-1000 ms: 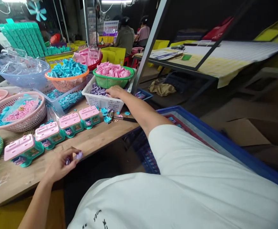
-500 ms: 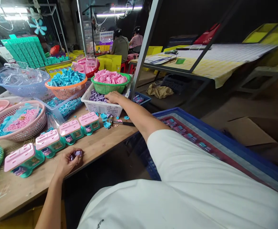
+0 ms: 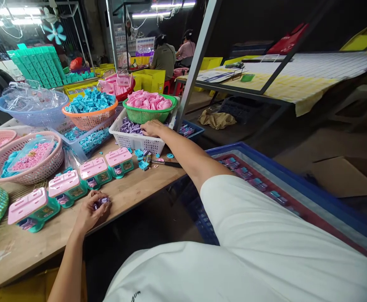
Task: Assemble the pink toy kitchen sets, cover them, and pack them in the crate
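Purple plastic pieces are in my left hand, whose fingers curl around them just above the wooden table. My right hand reaches into a white basket of small purple plastic parts; its fingertips are hidden among them. Partly over that basket sits a green basket heaped with pink pieces. Behind my left hand stands a row of several teal plastic toy bodies with pink tops, each with a purple part at its end.
Loose blue pieces and a black-handled tool lie on the wooden table. Baskets of blue parts, clear parts and pink parts line its far side. A metal post rises by my right arm. A blue-rimmed tray is at right.
The view has shifted slightly, so everything sits a little further right. My left hand still holds purple pieces, and my right hand stays in the white basket.
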`<control>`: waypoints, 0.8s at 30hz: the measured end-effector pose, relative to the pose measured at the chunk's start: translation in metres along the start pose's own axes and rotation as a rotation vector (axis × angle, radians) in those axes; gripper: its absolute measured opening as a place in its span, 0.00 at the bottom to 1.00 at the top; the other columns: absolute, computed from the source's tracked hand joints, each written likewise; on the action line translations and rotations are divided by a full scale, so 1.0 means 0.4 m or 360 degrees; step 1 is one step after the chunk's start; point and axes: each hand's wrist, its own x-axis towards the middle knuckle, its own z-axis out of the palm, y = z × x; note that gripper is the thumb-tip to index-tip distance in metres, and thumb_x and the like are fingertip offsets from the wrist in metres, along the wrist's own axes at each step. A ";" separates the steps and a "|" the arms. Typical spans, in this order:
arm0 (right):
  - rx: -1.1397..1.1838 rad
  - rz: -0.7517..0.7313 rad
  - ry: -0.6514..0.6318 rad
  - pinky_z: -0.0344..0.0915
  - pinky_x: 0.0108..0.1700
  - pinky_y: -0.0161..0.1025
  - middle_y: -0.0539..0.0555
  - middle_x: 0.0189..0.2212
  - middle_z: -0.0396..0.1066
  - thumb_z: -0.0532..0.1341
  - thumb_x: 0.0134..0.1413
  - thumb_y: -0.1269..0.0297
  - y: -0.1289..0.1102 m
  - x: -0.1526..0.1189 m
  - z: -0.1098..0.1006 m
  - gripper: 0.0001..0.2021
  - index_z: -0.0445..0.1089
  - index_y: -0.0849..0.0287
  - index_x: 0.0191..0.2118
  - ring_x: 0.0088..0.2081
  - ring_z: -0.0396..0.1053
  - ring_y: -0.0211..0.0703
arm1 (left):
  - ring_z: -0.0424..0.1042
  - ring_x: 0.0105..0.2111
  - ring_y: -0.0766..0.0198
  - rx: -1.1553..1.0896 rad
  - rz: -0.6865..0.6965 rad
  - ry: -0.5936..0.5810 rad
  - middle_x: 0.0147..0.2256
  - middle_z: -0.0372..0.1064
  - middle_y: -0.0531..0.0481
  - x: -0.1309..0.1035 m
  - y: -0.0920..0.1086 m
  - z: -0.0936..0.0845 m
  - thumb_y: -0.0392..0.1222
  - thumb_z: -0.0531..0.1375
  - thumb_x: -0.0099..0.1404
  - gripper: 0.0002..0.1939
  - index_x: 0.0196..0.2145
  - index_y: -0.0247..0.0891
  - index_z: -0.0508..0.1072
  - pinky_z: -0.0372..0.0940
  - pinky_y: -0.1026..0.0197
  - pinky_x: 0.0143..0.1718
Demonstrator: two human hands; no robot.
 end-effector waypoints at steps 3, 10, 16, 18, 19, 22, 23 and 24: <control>-0.0048 0.0053 0.0049 0.63 0.43 0.41 0.62 0.49 0.78 0.55 0.63 0.61 0.001 0.001 0.001 0.18 0.75 0.56 0.54 0.48 0.75 0.54 | 0.70 0.38 0.61 0.0031 -0.0033 0.0002 0.38 0.68 0.47 -0.001 0.002 0.002 0.52 0.60 0.68 0.15 0.43 0.39 0.78 0.66 0.59 0.42; -0.0087 0.0027 0.0037 0.62 0.39 0.40 0.60 0.47 0.79 0.57 0.62 0.61 0.001 0.007 0.006 0.17 0.76 0.55 0.52 0.45 0.76 0.53 | 0.69 0.32 0.63 0.0039 -0.0135 -0.0027 0.33 0.69 0.49 -0.003 0.001 0.008 0.56 0.59 0.67 0.19 0.41 0.38 0.79 0.65 0.60 0.38; -0.0049 0.0054 0.0054 0.63 0.41 0.40 0.59 0.48 0.79 0.57 0.61 0.60 0.002 0.006 0.007 0.17 0.76 0.55 0.53 0.46 0.76 0.52 | 0.70 0.33 0.62 0.0042 -0.0215 -0.0025 0.34 0.72 0.47 -0.004 0.009 0.008 0.58 0.60 0.66 0.21 0.41 0.37 0.79 0.65 0.61 0.34; -0.0040 0.0058 0.0022 0.63 0.41 0.40 0.59 0.48 0.79 0.57 0.61 0.60 0.001 0.007 0.007 0.17 0.76 0.54 0.52 0.45 0.76 0.51 | 0.70 0.33 0.62 0.0020 -0.0218 -0.0047 0.34 0.71 0.47 -0.003 0.009 0.008 0.58 0.59 0.67 0.21 0.41 0.37 0.78 0.65 0.62 0.33; -0.0040 0.0060 0.0013 0.63 0.41 0.40 0.58 0.48 0.79 0.57 0.61 0.60 0.001 0.007 0.008 0.17 0.76 0.54 0.52 0.45 0.76 0.51 | 0.70 0.32 0.63 0.0005 -0.0215 -0.0051 0.33 0.71 0.47 -0.003 0.009 0.009 0.58 0.59 0.67 0.21 0.41 0.37 0.78 0.65 0.62 0.33; -0.0044 0.0065 0.0047 0.63 0.41 0.40 0.58 0.48 0.79 0.57 0.61 0.60 0.004 0.009 0.010 0.18 0.76 0.54 0.53 0.45 0.76 0.51 | 0.68 0.30 0.64 -0.0015 -0.0188 -0.0037 0.33 0.71 0.48 -0.003 0.005 0.009 0.57 0.61 0.66 0.20 0.41 0.37 0.78 0.64 0.63 0.31; -0.0044 0.0065 0.0061 0.63 0.41 0.40 0.58 0.48 0.79 0.57 0.60 0.60 0.005 0.009 0.009 0.18 0.76 0.54 0.52 0.45 0.76 0.51 | 0.68 0.30 0.64 -0.0011 -0.0167 -0.0023 0.33 0.71 0.48 -0.004 0.003 0.009 0.56 0.61 0.66 0.19 0.41 0.37 0.78 0.64 0.63 0.31; -0.0042 0.0064 0.0069 0.63 0.41 0.40 0.58 0.47 0.79 0.57 0.60 0.60 0.005 0.008 0.008 0.17 0.76 0.54 0.52 0.46 0.75 0.51 | 0.69 0.31 0.64 0.0000 -0.0137 -0.0001 0.34 0.71 0.48 -0.005 0.002 0.008 0.56 0.62 0.66 0.18 0.41 0.37 0.78 0.65 0.63 0.33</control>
